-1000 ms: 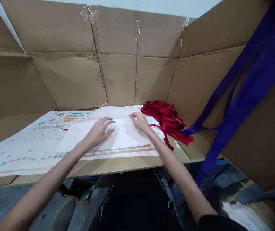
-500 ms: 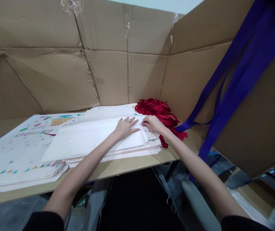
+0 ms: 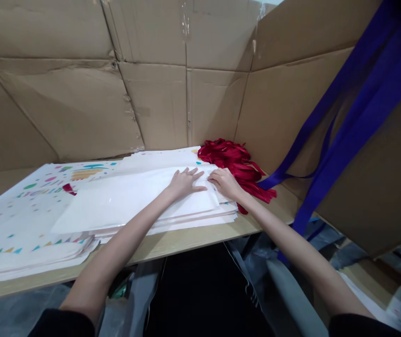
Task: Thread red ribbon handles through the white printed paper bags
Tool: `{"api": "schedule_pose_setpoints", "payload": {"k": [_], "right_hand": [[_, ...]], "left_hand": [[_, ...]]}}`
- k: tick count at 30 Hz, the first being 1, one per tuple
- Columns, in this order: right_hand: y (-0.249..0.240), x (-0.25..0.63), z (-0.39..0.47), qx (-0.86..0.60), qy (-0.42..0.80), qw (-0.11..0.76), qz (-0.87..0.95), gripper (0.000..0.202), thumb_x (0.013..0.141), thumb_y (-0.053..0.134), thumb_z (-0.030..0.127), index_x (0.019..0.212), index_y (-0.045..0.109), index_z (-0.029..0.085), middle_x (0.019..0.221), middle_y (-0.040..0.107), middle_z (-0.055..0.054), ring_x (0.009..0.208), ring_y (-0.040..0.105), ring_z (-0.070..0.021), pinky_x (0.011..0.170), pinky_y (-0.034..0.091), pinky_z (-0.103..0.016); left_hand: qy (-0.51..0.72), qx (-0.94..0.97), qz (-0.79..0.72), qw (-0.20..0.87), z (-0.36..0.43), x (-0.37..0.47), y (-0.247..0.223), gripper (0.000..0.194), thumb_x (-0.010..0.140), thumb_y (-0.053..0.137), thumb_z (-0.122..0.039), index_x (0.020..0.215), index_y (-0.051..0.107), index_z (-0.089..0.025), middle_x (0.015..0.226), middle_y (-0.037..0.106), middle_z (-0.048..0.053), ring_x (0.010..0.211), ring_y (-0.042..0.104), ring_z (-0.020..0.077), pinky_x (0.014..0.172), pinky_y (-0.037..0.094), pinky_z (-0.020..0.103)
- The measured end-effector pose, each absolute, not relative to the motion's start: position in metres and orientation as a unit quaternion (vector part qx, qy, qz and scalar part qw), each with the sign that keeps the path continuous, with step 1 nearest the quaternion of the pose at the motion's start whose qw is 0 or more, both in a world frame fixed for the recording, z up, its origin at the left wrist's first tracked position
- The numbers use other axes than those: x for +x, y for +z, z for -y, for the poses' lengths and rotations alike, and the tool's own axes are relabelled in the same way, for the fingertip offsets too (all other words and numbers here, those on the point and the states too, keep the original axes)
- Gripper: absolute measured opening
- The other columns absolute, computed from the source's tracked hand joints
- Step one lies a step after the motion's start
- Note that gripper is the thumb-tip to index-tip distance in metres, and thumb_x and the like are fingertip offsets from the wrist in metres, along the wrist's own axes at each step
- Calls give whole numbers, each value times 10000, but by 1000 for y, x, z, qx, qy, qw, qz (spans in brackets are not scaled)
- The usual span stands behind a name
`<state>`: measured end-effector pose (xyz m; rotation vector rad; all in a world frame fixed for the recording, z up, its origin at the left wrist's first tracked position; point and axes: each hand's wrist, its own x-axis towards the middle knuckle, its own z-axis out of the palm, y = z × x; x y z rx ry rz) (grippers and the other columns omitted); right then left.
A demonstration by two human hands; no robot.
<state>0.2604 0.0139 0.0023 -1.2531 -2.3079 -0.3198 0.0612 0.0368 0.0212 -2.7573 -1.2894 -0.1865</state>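
A white sheet (image 3: 116,201) lies on a stack of printed sheets near the table's middle. My left hand (image 3: 185,182) rests flat on its right part, fingers spread. Beside it, my right hand (image 3: 224,181) has its fingers bent together at the sheet's right edge; they seem to pinch that edge. Just behind and right of my right hand is a heap of red ribbons (image 3: 230,161). A short piece of red ribbon (image 3: 69,189) shows at the white sheet's left end.
Printed sheets with coloured shapes (image 3: 21,220) are stacked at the left. Cardboard walls (image 3: 158,103) enclose the back and right of the table (image 3: 186,241). Long blue ribbons (image 3: 326,159) hang down at the right.
The white sheet's left end has shifted slightly left, and more red ribbon shows beside it. Both hands stay nearly where they were, and the view has tilted slightly down.
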Motion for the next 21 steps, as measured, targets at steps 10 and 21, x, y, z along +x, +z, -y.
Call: {"api": "schedule_pose_setpoints", "payload": {"k": [10, 21], "right_hand": [[5, 266, -15, -441, -65, 235, 864, 170, 896, 489, 132, 901, 658, 152, 951, 677, -75, 944, 546, -202, 797, 302, -320], [12, 281, -20, -413, -62, 224, 880, 176, 910, 492, 177, 896, 667, 167, 939, 683, -64, 903, 553, -186, 806, 331, -316]], "left_hand": [[-48, -905, 421, 37, -36, 61, 23, 734, 860, 395, -685, 1473, 319, -290, 1533, 295, 74, 1371, 319, 330, 1075, 274, 527], [-102, -894, 435, 37, -35, 56, 7, 793, 831, 342, -744, 1491, 262, -312, 1544, 271, 10, 1412, 249, 274, 1137, 171, 488]]}}
